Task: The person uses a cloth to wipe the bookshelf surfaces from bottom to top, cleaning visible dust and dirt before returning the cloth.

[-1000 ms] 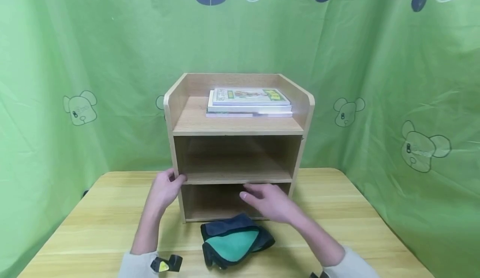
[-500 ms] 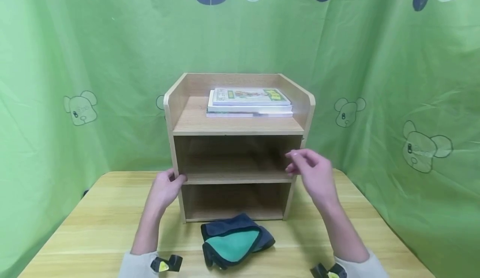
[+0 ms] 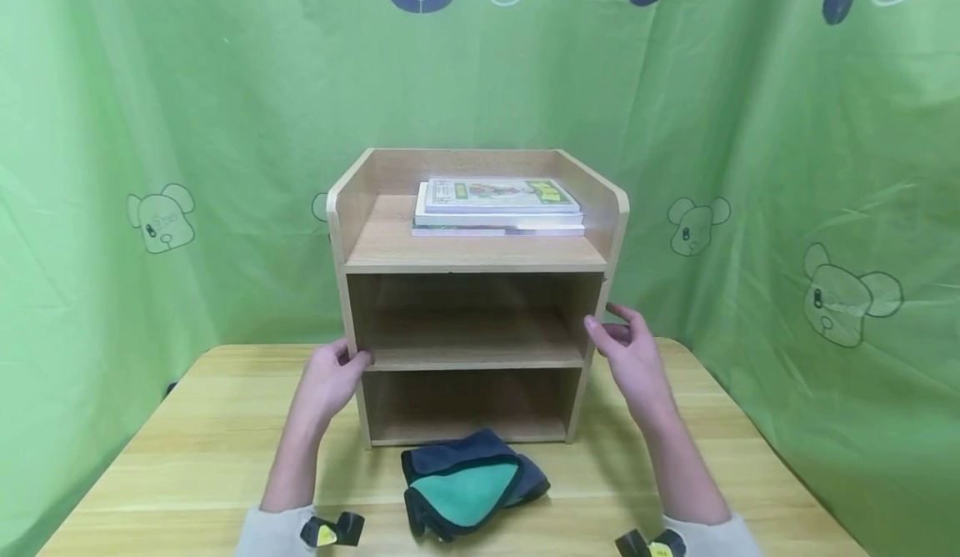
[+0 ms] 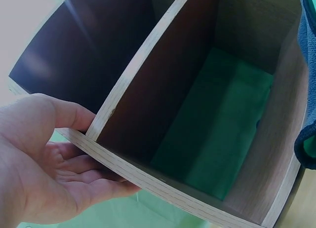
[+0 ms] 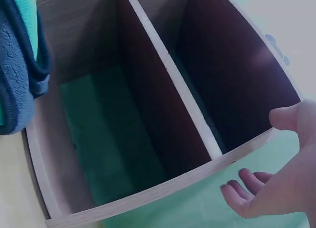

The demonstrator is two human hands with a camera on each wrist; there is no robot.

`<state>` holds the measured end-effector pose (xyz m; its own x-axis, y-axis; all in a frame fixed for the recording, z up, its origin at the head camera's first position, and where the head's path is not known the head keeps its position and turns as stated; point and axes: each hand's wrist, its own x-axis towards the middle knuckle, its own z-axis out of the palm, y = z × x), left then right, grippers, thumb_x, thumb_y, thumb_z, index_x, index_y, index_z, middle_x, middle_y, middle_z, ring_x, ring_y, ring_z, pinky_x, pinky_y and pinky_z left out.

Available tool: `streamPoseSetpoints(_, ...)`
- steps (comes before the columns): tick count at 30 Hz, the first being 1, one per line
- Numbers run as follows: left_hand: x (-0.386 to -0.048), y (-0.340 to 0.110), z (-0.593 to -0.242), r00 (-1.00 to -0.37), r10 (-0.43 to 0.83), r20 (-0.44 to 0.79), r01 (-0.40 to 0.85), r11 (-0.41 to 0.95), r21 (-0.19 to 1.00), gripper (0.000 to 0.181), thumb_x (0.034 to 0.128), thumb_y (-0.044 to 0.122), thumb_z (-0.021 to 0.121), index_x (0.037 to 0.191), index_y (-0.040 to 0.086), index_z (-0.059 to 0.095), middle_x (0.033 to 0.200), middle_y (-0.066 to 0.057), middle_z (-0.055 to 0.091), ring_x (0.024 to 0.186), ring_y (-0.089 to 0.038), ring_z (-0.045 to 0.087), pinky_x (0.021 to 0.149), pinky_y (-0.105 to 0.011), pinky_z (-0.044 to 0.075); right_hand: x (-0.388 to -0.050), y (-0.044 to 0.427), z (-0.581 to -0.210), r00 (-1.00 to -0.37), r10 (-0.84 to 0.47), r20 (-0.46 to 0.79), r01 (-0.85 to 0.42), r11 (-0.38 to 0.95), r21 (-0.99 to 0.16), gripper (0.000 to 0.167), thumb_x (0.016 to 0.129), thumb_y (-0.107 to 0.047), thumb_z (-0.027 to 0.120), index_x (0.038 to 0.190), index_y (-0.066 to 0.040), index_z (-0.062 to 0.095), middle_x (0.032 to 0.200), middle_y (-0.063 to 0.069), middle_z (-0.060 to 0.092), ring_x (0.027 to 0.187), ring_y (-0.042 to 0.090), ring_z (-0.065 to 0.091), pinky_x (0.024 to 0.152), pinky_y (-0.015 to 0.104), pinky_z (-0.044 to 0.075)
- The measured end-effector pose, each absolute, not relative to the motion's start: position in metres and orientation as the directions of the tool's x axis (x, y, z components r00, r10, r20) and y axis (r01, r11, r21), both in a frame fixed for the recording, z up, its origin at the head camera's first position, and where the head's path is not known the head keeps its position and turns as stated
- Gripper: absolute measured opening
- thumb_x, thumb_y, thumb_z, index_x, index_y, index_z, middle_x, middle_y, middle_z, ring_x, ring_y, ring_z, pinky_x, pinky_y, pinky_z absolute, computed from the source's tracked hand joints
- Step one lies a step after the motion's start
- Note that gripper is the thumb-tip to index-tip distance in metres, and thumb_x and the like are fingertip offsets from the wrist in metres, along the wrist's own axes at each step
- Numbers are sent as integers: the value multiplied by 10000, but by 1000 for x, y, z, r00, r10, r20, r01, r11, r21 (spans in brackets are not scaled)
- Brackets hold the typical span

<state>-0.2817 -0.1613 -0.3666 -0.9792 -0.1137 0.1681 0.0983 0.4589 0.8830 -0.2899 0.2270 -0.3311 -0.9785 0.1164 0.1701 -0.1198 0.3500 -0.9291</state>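
A light wooden shelf unit (image 3: 476,267) stands upright on the table. At its left side panel my left hand (image 3: 330,379) grips the edge, thumb inside by the middle shelf board (image 4: 140,60) and fingers behind the outer face. My right hand (image 3: 636,363) is around the right side panel's edge (image 5: 163,188); its thumb is by the front edge, while the loosely bent fingers (image 5: 242,191) stay apart from the outer face. A folded cloth (image 3: 468,490), dark blue and teal with black trim, lies before the unit.
Several books (image 3: 501,207) lie stacked on the unit's top board. The wooden table (image 3: 217,449) extends on both sides of it. A green printed curtain (image 3: 247,107) hangs behind and along the sides.
My right hand has moved from the lower compartment's front, up and right, to the right side panel, its fingers now outside. My left hand, the shelf unit and the cloth have stayed put.
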Motion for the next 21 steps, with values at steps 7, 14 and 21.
streamPoseSetpoints(7, -281, -161, -366, -980, -110, 165, 96, 469, 878, 350, 982, 205, 566, 1230, -18, 670, 1122, -179, 682, 1002, -279, 573, 916, -455, 507, -301, 223, -351, -994, 22, 107, -89, 402, -911, 838, 1009, -443, 575, 1597, 2, 177, 1540, 273, 419, 1376, 415, 475, 1154, 554, 369)
streamPoseSetpoints(14, -281, -161, -366, -978, -105, 181, 112, 465, 878, 372, 981, 203, 577, 1262, -28, 660, 1171, -201, 694, 1024, -277, 595, 946, -482, 515, -304, 224, -361, -994, -56, 92, -107, 412, -905, 691, 1032, -333, 541, 1566, 15, 273, 1548, 262, 413, 1418, 425, 424, 1134, 570, 392)
streamPoseSetpoints(21, -283, -161, -366, -977, -111, 180, 109, 467, 878, 391, 985, 197, 561, 1297, -27, 633, 1201, -220, 688, 1055, -299, 612, 963, -502, 519, -304, 227, -364, -989, -81, 120, -144, 432, -891, 700, 1027, -368, 560, 1553, 20, 312, 1522, 279, 444, 1387, 441, 463, 1103, 566, 432)
